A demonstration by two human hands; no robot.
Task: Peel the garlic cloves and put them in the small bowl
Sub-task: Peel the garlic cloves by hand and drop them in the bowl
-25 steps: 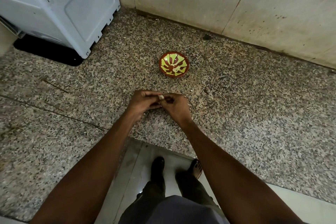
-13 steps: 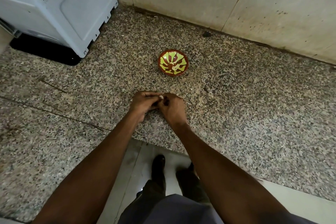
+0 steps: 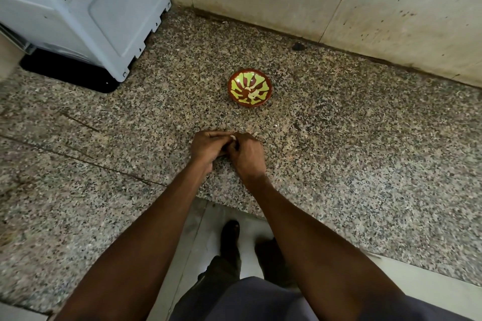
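Since the hands sit pressed together over the counter, the lines below take each part in turn.

Change: across the last second both hands have stayed joined at the same spot, with only small shifts of the fingers; the view has tilted slightly, nothing else has moved.
Meaning for the task: I judge the peeling of this clove is still under way, and no new clove has reached the bowl in that second.
Left hand (image 3: 207, 146): knuckles up, fingers curled inward toward the right hand, pinching the clove from its side.
Right hand (image 3: 246, 155): fingers curled and meeting the left, thumb side up, gripping the same clove.
Garlic clove (image 3: 234, 136): a small pale bit shows at the top of the joined fingertips; most of it is hidden, so how much skin remains cannot be told.
Small bowl (image 3: 236, 78): red-brown with a yellow-green pattern, standing upright on the counter beyond the hands, apart from them.
Bowl contents: a few pale pieces (image 3: 251, 92) lie near the centre, likely peeled cloves; their count is too small to tell.
Counter (image 3: 365, 151): speckled granite, with a pale scrap (image 3: 276, 126) lying right of the hands, perhaps skin.
Appliance (image 3: 86, 8): a white box at the far left, well apart.
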